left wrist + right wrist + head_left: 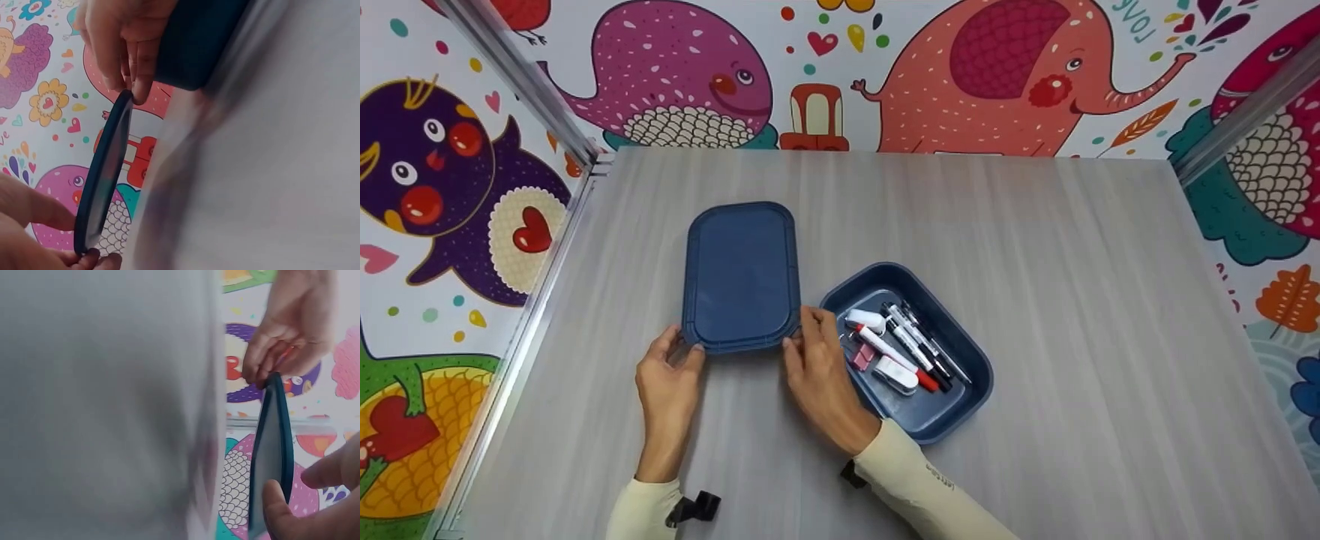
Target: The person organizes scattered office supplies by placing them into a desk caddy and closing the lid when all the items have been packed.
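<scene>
A dark blue rectangular lid [742,277] is held between both hands, left of the box in the head view. My left hand [671,382] pinches its near left corner, and my right hand [825,375] grips the near right corner. Both wrist views show the lid edge-on, raised off the table, with fingers and thumbs on its rim. Beside the right hand, the matching blue box [979,375] stands uncovered on the table. Inside lie several black-and-white pens [911,341], a red-and-white marker [896,356], a small pink block [862,356] and two white items, one a rounded case [896,375].
The grey wood-grain table [1080,300] extends around the lid and box. Cartoon-printed walls [825,67] rise behind it and at the sides. A metal rail [517,82] runs along the left corner. The right forearm passes near the box's front edge.
</scene>
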Demonstrator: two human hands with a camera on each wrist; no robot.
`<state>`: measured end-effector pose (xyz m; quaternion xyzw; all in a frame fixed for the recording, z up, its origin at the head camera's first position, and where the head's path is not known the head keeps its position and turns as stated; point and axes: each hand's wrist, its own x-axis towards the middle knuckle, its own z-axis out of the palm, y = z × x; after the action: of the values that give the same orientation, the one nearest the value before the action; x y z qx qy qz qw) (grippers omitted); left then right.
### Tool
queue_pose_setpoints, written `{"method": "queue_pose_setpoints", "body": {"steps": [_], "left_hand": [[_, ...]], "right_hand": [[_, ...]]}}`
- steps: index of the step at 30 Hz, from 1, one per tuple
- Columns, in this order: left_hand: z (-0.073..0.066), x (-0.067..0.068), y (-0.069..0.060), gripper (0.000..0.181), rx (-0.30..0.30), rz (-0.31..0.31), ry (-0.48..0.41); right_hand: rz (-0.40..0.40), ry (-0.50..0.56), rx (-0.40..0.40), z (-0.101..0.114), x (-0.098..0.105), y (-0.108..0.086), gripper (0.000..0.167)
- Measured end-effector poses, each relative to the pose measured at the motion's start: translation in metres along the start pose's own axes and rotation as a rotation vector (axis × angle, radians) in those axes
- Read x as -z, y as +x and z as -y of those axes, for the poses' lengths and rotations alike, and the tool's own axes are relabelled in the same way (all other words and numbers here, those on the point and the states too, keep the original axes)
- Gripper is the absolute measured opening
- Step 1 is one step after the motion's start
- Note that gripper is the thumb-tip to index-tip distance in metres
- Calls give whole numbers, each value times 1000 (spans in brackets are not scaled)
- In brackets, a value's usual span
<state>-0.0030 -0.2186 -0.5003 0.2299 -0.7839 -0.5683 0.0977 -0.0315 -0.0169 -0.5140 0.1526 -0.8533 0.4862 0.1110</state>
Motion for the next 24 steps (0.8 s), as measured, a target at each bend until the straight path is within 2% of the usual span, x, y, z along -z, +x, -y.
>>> {"method": "queue_pose_setpoints", "body": {"steps": [4,10,18,24], "left_hand": [[-5,-4,-5,57,-16,3,-55],[-10,-10,-13,57,-36,31,-100],[-16,-20,-24,53,-56,69,-137],[-19,-29,-32,52,-77,95,-177]], "right_hand": [[-49,160,-131,4,8,1,48],[-95,372,-253,4,21,-2,49],[-87,535,-298,1,45,-8,50],[-99,573,-272,-4,61,-13,50]]}}
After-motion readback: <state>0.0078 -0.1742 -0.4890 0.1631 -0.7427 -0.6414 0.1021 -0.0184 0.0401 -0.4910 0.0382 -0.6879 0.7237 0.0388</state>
